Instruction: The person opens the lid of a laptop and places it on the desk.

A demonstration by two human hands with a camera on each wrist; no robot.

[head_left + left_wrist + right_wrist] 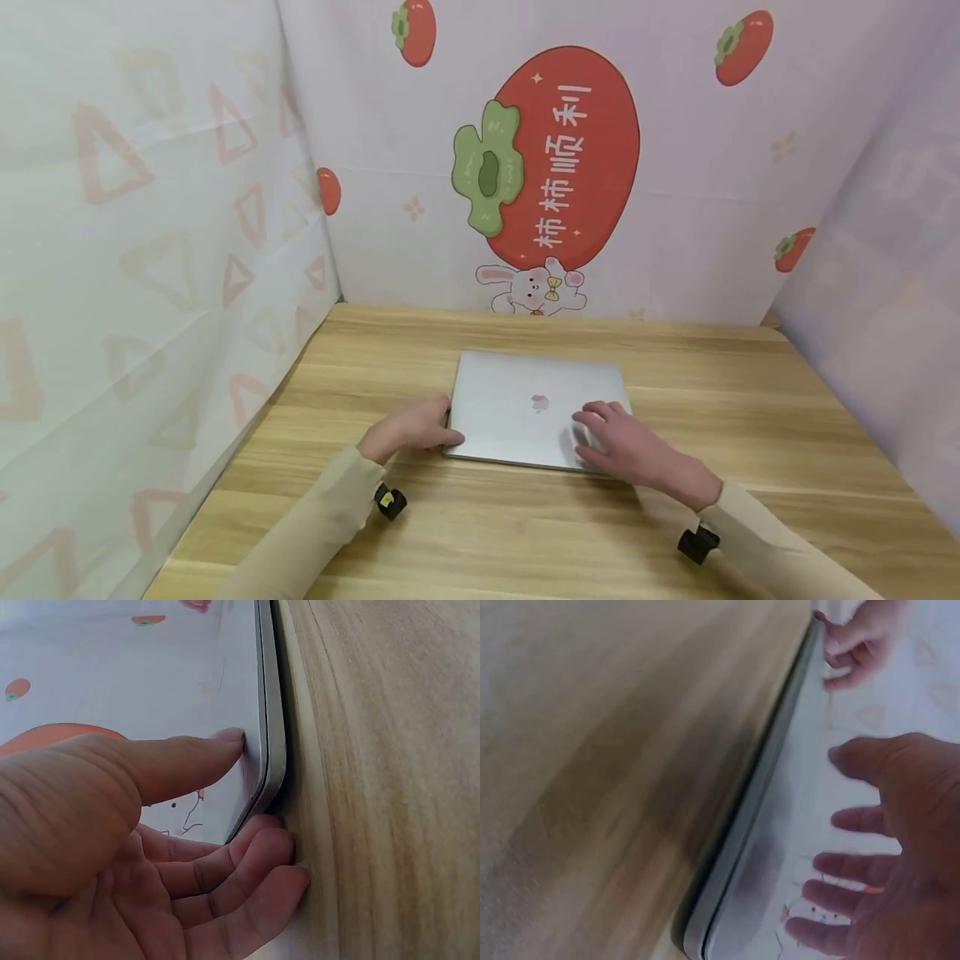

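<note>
A closed silver laptop point(502, 387) with an apple logo on its lid lies flat on the wooden table point(465, 533). At its front left corner, my left hand point(416, 427) grips the edge. In the left wrist view the thumb point(191, 759) lies on the shiny lid, while the fingers point(266, 855) curl against the corner from the side. Over the right part of the lid hovers my right hand point(630, 447), its fingers spread and holding nothing. The right wrist view shows a gap between that hand point(922, 847) and the laptop's front edge point(742, 825).
Printed fabric walls stand on the left point(172, 275), at the back point(390, 258) and on the right point(892, 275). Small black cameras sit at the left wrist point(390, 502) and the right wrist point(699, 543). The lid mirrors the back wall's pattern.
</note>
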